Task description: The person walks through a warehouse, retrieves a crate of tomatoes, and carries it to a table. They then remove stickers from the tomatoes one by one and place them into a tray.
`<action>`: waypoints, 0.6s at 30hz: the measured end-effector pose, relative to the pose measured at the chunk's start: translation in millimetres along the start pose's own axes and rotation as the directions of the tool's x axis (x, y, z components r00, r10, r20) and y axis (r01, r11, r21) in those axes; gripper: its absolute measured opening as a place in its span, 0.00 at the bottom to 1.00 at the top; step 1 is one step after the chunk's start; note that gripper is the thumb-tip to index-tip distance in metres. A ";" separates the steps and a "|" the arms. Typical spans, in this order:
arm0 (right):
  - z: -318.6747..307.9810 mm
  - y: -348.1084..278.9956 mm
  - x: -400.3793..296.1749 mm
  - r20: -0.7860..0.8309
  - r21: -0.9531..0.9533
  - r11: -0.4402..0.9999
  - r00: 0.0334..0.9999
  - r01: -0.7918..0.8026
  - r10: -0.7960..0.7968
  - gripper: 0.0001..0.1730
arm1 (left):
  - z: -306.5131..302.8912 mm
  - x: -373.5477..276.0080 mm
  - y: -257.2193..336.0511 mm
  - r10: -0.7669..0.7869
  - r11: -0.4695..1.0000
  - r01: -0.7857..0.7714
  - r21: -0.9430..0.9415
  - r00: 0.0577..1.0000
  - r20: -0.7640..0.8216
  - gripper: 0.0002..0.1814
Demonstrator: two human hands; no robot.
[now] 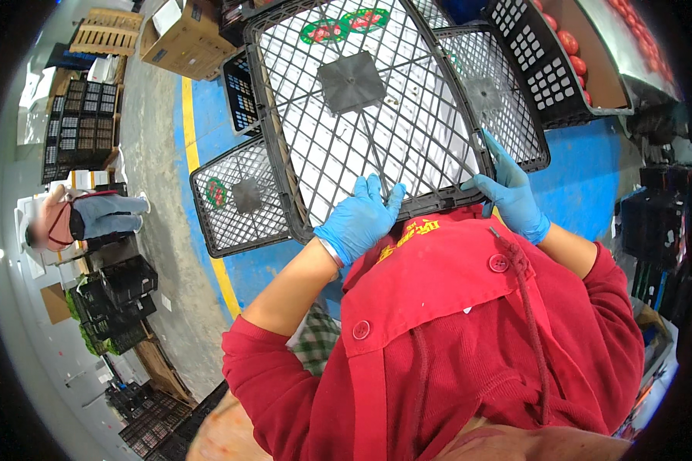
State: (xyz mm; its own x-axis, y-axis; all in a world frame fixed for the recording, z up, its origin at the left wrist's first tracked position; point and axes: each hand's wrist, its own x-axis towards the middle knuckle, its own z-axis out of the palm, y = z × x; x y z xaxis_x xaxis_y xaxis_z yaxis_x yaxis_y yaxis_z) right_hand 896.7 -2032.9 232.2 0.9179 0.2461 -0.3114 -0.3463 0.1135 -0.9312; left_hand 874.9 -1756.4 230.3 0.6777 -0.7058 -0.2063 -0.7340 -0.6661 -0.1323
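Observation:
A black plastic lattice crate (352, 83) lies before me, its open-mesh face towards me. White sheet material shows through the mesh, with green and red printed ovals near the far edge. My left hand (360, 219), in a blue glove, lies on the near left part of the lattice, its fingers spread and nothing gripped. At the near right corner my right hand (510, 193), also blue-gloved, holds the crate's rim, the thumb over the edge and the fingers along the outer side. Part of the right fingers is hidden.
Similar black crates lie at the left (248, 196) and right (484, 95). A black crate of tomatoes (565, 69) stands far right. Cardboard boxes (187, 40) are at the upper left. A person (104, 216) stands beyond the yellow floor line (190, 144), near stacked crates (81, 127).

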 end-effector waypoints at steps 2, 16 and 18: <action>4.8 -11.3 -2.2 0.017 -0.028 0.999 1.000 -0.020 0.020 0.42 | 0.6 0.3 -2.2 0.019 0.999 -0.020 -0.025 1.000 -0.024 0.28; -7.5 6.8 6.3 0.079 0.043 0.996 0.993 0.083 -0.087 0.42 | -12.4 5.4 -13.7 0.083 0.984 -0.085 -0.154 0.996 -0.017 0.26; -13.9 6.7 6.4 0.113 0.035 0.999 0.993 0.014 -0.018 0.41 | -21.2 5.9 -24.6 0.084 0.913 -0.047 -0.405 0.994 0.075 0.26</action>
State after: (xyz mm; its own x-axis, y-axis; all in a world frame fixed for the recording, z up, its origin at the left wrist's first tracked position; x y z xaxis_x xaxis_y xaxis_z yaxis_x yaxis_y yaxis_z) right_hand 903.0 -2044.0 221.4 0.8961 0.3513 -0.2712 -0.3399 0.1504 -0.9284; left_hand 897.9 -1749.3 252.9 0.6082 -0.7395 -0.2885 -0.6843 -0.6726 0.2815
